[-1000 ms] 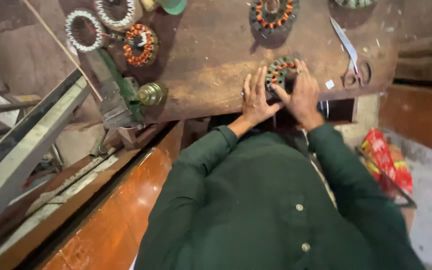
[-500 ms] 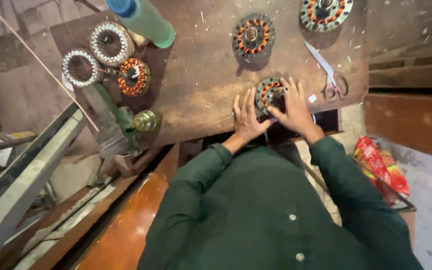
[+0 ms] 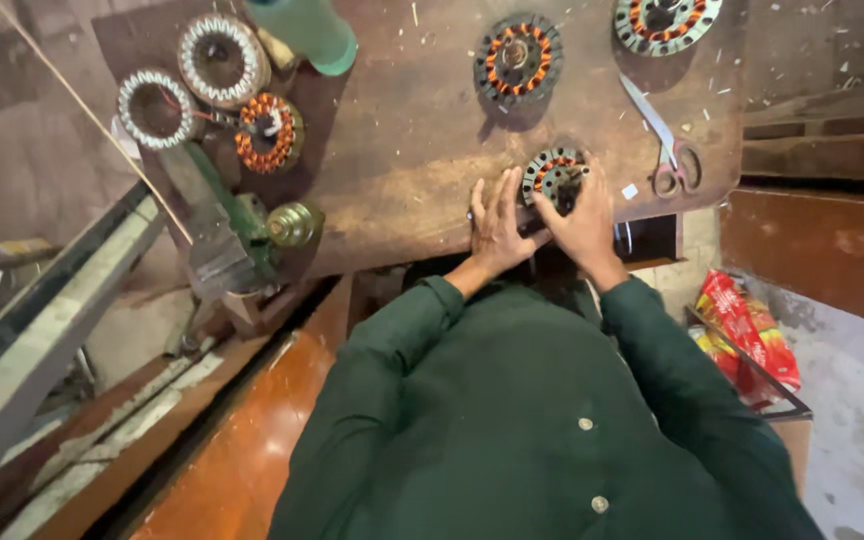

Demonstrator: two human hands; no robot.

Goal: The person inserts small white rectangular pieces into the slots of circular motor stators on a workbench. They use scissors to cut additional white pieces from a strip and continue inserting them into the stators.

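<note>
A brown desk (image 3: 402, 170) fills the upper frame. At its lower centre edge a small copper-wound stator (image 3: 550, 175) lies, the left hand (image 3: 497, 225) flat beside it, grip open, the right hand (image 3: 584, 220) fingers closed on it. Scissors (image 3: 664, 145) lie right.

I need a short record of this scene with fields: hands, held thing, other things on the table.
left hand: flat on the table, touching the stator
right hand: on the stator
stator: copper-wound, near table edge
other stators: one behind, one far right, three at left
scissors: right of the hands
vise: at the left edge
</note>
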